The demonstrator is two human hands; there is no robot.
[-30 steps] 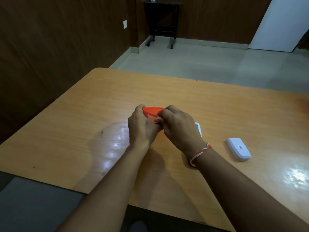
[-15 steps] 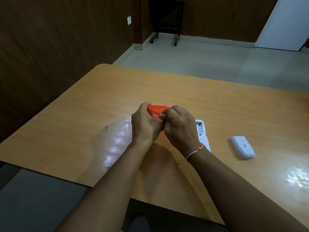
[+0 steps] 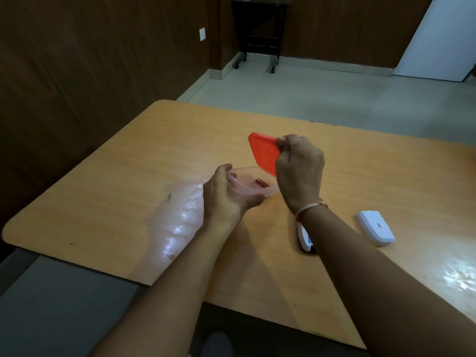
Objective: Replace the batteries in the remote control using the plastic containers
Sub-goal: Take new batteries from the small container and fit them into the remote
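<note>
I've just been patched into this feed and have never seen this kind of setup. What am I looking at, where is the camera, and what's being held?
There is no machine here: a person works with bare hands, and the one camera sits on their head, looking forward and down. The left hand holds a clear plastic container just above the wooden table, with a battery inside. The right hand pinches the orange lid, lifted off and tilted up. On the table, the white remote lies partly hidden under the right wrist, and its white battery cover lies apart to the right.
</note>
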